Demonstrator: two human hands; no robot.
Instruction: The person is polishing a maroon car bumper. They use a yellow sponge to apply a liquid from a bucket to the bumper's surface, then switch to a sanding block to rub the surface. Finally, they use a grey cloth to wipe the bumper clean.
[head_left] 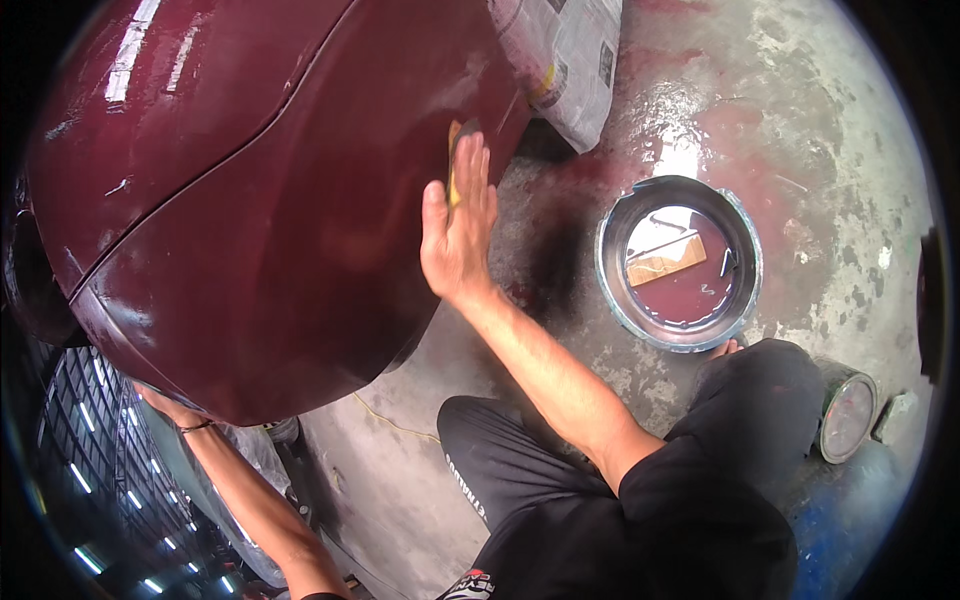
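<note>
A glossy maroon car body panel, wet-looking in places, fills the upper left. My right hand lies against its right side with fingers stretched upward and the thumb apart. Between that hand and the panel is a piece of sandpaper, yellowish with a dark grey part showing past the fingertips; most of it is hidden. My left hand is at the panel's lower left edge, a dark band round its wrist. Its fingers are mostly hidden by the panel.
On the wet, stained concrete floor to the right stands a round tub of reddish water with a wooden block in it. Masking newspaper covers the part beyond the panel. A metal can lies beside my knee.
</note>
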